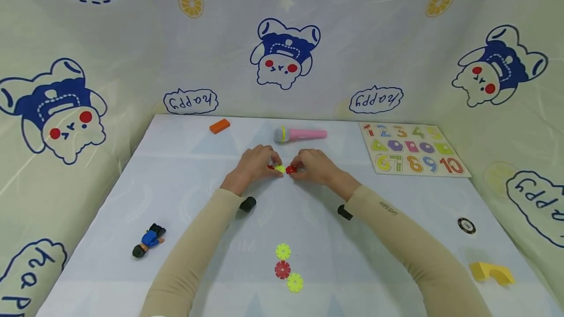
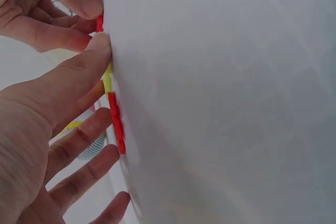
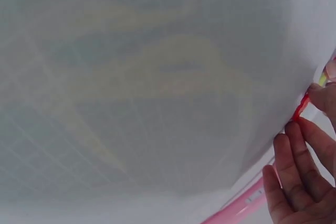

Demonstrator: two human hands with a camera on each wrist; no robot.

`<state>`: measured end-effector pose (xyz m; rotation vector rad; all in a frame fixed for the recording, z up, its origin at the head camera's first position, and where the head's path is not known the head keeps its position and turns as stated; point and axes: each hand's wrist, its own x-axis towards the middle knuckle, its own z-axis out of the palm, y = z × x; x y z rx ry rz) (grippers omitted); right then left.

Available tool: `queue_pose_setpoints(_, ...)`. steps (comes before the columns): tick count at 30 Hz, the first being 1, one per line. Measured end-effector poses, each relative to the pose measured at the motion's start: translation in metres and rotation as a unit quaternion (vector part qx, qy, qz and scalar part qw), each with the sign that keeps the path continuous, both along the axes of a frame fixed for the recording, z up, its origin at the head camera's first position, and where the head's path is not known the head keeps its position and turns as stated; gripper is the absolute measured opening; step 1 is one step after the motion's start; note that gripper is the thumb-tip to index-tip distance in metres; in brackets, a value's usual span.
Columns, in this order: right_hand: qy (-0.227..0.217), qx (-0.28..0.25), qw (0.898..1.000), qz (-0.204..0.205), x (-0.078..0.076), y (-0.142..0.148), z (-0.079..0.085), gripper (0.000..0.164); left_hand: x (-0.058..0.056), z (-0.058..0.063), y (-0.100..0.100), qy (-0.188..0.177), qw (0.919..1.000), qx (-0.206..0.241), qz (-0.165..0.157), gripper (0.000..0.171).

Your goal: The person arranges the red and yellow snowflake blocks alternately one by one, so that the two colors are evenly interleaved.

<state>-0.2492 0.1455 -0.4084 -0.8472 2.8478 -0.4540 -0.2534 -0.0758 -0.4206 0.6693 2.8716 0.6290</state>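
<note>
At the middle of the table, my left hand [image 1: 257,164] pinches a yellow notched plastic disc [image 1: 279,168] between thumb and index finger. A red notched disc [image 2: 116,121] adjoins it in the left wrist view, beside the middle fingers. My right hand [image 1: 315,166] pinches another red notched disc [image 1: 291,169] by its edge, close against the yellow one. In the right wrist view this red disc [image 3: 301,106] appears edge-on between thumb and fingers. Fingertips hide parts of the discs.
Beyond the hands lies a pink toy microphone [image 1: 304,134], with an orange block [image 1: 220,126] to its left. A number puzzle board [image 1: 414,150] lies back right. Nearer are a toy figure [image 1: 149,240], loose yellow and red discs [image 1: 283,269], a round chip [image 1: 466,225] and a yellow arch block [image 1: 491,273].
</note>
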Motion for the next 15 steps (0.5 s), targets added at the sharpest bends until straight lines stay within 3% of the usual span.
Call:
queue_pose_setpoints(7,0.001,-0.008,1.0,0.0,0.004,0.003,-0.002,0.028,0.001,0.004,0.002,-0.015,0.9997,-0.018,-0.004,0.037)
queue_pose_setpoints(15,-0.004,-0.005,1.0,-0.006,0.012,0.007,0.001,0.034,-0.001,0.006,0.01,0.001,0.9992,-0.03,-0.025,0.051)
